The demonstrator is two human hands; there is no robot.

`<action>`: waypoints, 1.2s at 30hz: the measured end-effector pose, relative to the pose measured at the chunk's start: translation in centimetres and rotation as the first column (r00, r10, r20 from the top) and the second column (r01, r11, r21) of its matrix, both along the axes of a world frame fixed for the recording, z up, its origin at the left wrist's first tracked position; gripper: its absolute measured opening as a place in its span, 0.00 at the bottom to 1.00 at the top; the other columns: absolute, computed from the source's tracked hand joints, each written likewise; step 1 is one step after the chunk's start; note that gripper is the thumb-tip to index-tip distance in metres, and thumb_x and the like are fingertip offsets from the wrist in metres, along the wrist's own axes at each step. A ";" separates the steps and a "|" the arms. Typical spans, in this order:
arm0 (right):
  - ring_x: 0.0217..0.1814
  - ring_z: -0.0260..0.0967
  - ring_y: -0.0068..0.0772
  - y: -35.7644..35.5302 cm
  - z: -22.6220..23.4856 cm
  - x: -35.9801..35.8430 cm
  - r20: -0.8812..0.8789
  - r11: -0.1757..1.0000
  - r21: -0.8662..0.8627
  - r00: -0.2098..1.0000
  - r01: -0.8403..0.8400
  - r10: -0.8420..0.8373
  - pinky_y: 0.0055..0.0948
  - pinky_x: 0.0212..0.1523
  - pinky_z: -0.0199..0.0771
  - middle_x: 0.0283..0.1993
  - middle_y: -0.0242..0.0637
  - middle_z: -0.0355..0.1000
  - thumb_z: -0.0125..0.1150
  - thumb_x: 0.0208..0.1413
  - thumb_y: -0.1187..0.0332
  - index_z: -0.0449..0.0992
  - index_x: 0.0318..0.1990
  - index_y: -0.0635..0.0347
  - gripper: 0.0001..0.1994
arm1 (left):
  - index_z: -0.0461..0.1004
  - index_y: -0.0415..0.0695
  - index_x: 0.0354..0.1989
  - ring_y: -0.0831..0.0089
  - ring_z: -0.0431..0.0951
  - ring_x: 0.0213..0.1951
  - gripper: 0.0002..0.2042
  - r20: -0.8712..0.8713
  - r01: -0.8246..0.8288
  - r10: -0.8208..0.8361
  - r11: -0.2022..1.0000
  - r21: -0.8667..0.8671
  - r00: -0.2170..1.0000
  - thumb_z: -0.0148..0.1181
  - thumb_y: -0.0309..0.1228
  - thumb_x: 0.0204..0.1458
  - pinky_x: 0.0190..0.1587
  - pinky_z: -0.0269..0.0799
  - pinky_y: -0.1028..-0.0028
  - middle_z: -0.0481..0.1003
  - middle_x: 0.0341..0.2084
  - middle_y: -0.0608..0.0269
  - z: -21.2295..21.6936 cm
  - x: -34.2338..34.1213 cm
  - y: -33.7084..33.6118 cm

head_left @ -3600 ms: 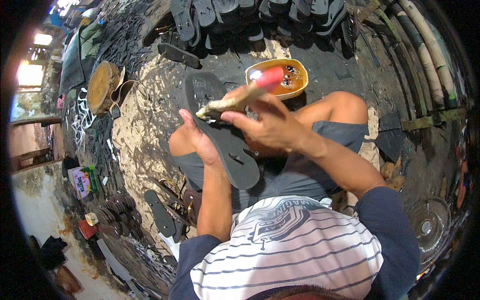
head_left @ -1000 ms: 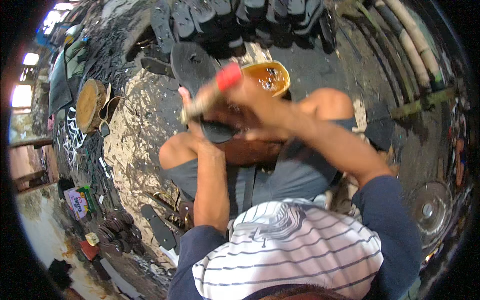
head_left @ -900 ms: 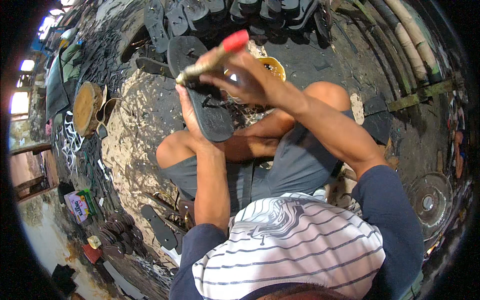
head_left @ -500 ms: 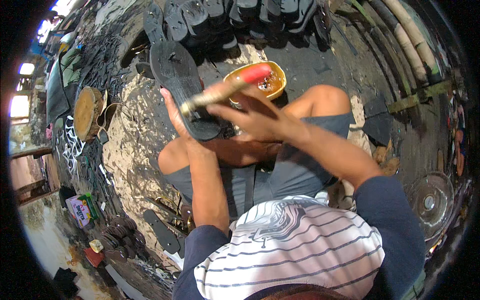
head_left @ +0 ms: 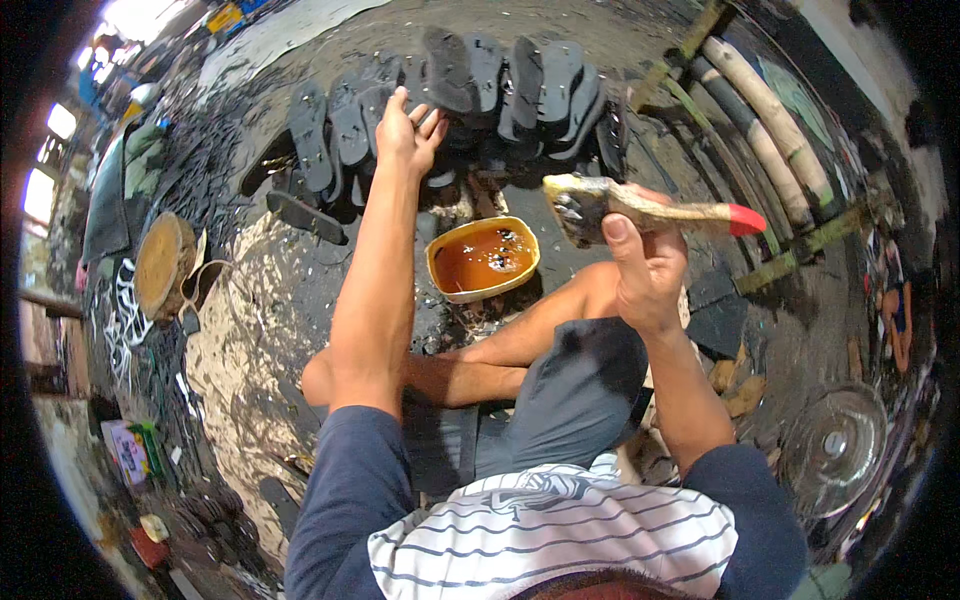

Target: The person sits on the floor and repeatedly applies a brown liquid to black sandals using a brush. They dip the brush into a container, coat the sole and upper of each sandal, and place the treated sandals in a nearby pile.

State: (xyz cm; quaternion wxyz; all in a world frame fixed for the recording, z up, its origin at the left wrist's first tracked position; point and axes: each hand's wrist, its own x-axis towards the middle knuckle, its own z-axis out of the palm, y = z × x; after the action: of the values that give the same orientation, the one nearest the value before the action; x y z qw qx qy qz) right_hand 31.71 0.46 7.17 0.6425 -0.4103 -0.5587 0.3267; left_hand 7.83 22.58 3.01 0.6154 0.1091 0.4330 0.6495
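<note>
My right hand grips a paintbrush with a red-tipped wooden handle; its dark, clogged bristles point left. Stretched out ahead, my left hand has its fingers apart and nothing visibly held. Just beyond its fingertips, a dark shoe sole leans on top of a row of black sandal soles. Between my arms stands a yellow-rimmed tub of amber liquid with dark specks, in front of my crossed legs.
A round wooden block and tangled white strips lie to the left. On the right are a wood-and-bamboo rack and a clear round basin. Black scraps litter the ground, and a loose sole lies left of the tub.
The sole that my left hand held is out of it, and that hand has reached forward to the row. My right hand has moved right with the brush, away from the sole.
</note>
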 end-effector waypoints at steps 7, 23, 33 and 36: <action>0.43 0.66 0.15 5.4 -4.0 0.3 0.176 0.981 -0.159 0.981 0.114 -0.086 0.19 0.45 0.66 0.42 0.26 0.74 0.64 0.67 0.58 0.79 0.47 0.59 0.14 | 0.77 0.43 0.43 0.77 0.78 0.34 0.18 -0.524 0.041 0.066 0.981 0.191 0.849 0.56 0.48 0.67 0.40 0.72 0.77 0.79 0.30 0.69 -3.8 -15.0 -20.1; 0.44 0.73 0.21 12.5 -9.2 -2.8 0.417 0.950 -0.303 0.887 -0.071 0.199 0.25 0.50 0.72 0.43 0.34 0.80 0.65 0.65 0.52 0.81 0.47 0.70 0.23 | 0.73 0.50 0.63 0.44 0.73 0.62 0.31 -0.298 -0.601 -0.872 0.004 -0.799 0.389 0.68 0.47 0.49 0.65 0.66 0.53 0.75 0.59 0.46 -18.2 -43.4 -71.4; 0.47 0.80 0.31 11.6 -17.9 -6.3 0.777 0.861 -0.504 0.403 -0.059 0.483 0.33 0.49 0.78 0.43 0.43 0.83 0.68 0.61 0.55 0.82 0.48 0.63 0.19 | 0.74 0.49 0.62 0.69 0.79 0.42 0.21 -0.831 -0.446 -0.507 0.814 -0.374 -0.229 0.54 0.24 0.60 0.48 0.72 0.65 0.80 0.47 0.52 2.6 -32.3 -51.6; 0.47 0.78 0.28 10.7 -17.8 -5.9 0.755 0.920 -0.351 0.530 -0.172 0.387 0.30 0.50 0.77 0.44 0.38 0.83 0.69 0.61 0.61 0.81 0.51 0.62 0.16 | 0.72 0.45 0.64 0.67 0.75 0.57 0.20 -0.960 -0.192 -0.281 0.942 -0.274 -0.010 0.50 0.26 0.63 0.60 0.67 0.64 0.76 0.56 0.54 4.5 -27.3 -47.6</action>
State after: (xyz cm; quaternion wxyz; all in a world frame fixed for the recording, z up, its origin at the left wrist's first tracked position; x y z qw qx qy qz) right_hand 25.82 11.12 -10.63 0.2004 -0.4905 -0.8058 0.2646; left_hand -19.45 -25.06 7.49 0.1525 0.4473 0.8375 0.2743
